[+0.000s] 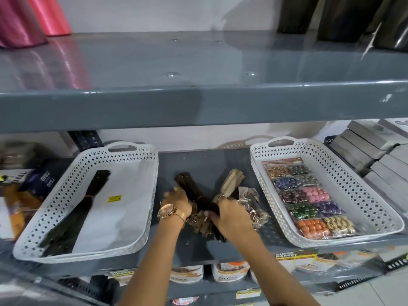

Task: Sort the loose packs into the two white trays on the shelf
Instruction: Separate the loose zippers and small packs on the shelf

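Two white perforated trays stand on the grey shelf. The left tray [136,237] holds a black bundle of zippers [88,202] and a yellow tag. The right tray [375,208] holds a clear pack of coloured buttons [309,195]. Between the trays lies a loose pile: a dark brown zipper bundle [194,191], a beige zipper bundle [231,180] and a clear pack of metal rings [254,208]. My left hand [176,202], wearing a rose-gold watch, rests on the pile's left side. My right hand [231,215] grips the dark brown bundle near its middle.
The upper grey shelf [198,107] overhangs the work area, with pink rolls at its left and dark rolls at its right. Grey boxes [375,155] are stacked right of the right tray. Dark packets [42,177] lie left of the left tray. Tubs sit on the lower shelf.
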